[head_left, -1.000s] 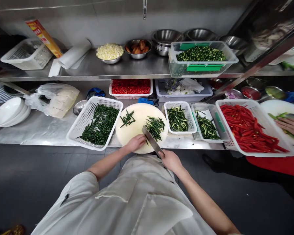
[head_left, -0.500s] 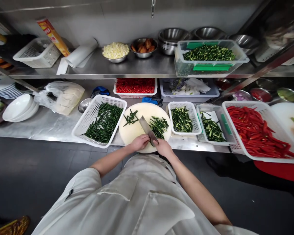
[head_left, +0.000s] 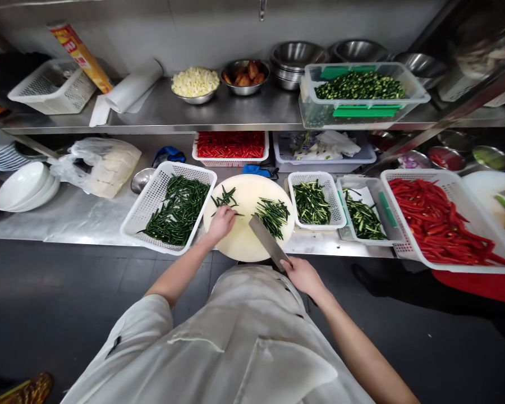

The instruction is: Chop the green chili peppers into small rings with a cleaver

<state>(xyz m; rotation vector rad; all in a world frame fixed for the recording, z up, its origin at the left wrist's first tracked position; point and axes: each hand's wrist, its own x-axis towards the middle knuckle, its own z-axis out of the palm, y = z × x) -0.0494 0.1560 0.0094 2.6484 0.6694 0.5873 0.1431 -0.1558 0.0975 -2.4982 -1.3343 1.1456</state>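
Observation:
My right hand (head_left: 302,273) is closed on the handle of a cleaver (head_left: 270,242), whose blade slants up and left over the round cutting board (head_left: 244,241). My left hand (head_left: 221,221) is over the board's left part, its fingers pinched on a green pepper (head_left: 238,214) whose tip sticks out to the right. Just above it lies a small group of whole green peppers (head_left: 224,196). Cut green pepper pieces (head_left: 272,216) are piled on the board's right side, by the blade's tip.
Left of the board stands a basket of green peppers (head_left: 179,210). To its right are a basket of cut peppers (head_left: 312,203), a clear tub (head_left: 387,210) and a red pepper basket (head_left: 446,224). A steel shelf (head_left: 244,116) runs above; a person's dark shoe (head_left: 368,279) shows at right.
My left hand has moved up and left from the blade to the whole peppers. My right hand has drawn the cleaver down and right. The view has shifted slightly.

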